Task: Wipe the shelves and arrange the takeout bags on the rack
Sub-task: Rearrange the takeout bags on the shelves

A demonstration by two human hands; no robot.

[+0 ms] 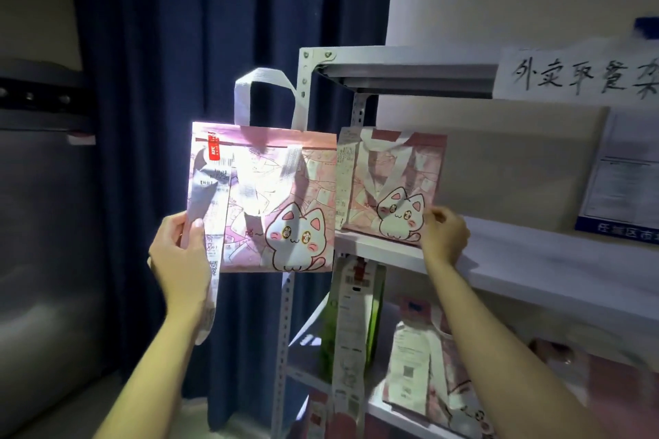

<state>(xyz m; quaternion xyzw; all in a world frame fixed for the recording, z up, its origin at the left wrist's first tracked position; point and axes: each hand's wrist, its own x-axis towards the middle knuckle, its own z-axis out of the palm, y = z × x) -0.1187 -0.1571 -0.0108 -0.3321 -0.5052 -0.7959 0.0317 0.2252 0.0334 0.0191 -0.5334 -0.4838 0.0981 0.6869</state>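
White metal rack (pixel 356 57): pink cat bag (pixel 392 185) on middle shelf (pixel 535 260), green bag (pixel 371 324) and another pink bag (pixel 428 367) below.

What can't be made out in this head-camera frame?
- Receipt text on the held pink cat bag: washed out by glare.
- Handwritten sign: cut off by the right edge.
- Lower-shelf bags: dim, blurred, partly behind the right forearm.
- Top shelf surface: seen from below, contents hidden.
- Wall notice: too small to read.

Pink cat-print bag (pixel 271 200) held upright (receipt dangling), twin bag (pixel 390 189) standing on white shelf (pixel 378 248)
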